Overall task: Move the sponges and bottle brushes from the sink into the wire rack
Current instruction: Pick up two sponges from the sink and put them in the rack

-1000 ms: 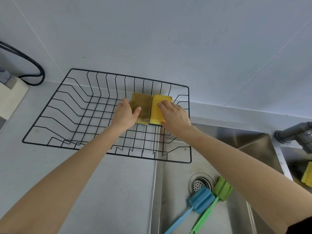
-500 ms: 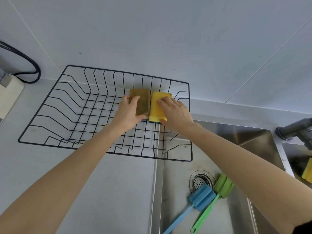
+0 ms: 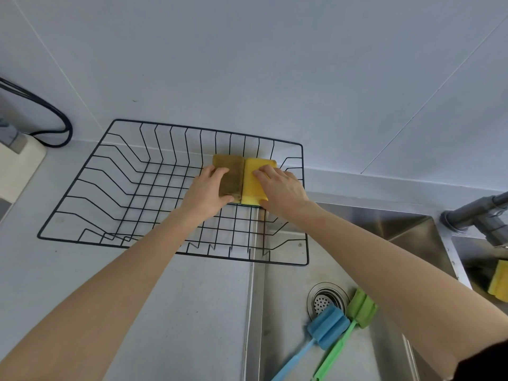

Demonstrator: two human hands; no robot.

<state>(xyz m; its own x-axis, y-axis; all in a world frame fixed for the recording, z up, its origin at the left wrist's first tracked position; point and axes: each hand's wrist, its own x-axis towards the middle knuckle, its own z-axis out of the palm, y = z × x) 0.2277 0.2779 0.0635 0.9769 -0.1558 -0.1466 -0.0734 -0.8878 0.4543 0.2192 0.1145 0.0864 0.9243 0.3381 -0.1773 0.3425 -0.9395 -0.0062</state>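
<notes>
Two sponges lie side by side in the far right part of the black wire rack (image 3: 82, 171). My left hand (image 3: 206, 193) grips the brownish-green sponge (image 3: 231, 174). My right hand (image 3: 280, 188) rests on the yellow sponge (image 3: 251, 185), fingers over its top. In the sink (image 3: 398, 224), beside the drain, lie a blue bottle brush (image 3: 327, 327) and a green bottle brush (image 3: 361, 309), their handles running toward the near edge. A third, yellow sponge (image 3: 499, 281) sits in the right basin.
The rack stands on the grey counter with its right end overhanging the sink. A grey faucet (image 3: 472, 213) stands at the right. A black cable (image 3: 52, 119) and a cream appliance (image 3: 16, 166) are at the far left. The wall is close behind.
Both hands stay on the two sponges in the rack, pressing them down and together slightly. The camera view has shifted a little.
</notes>
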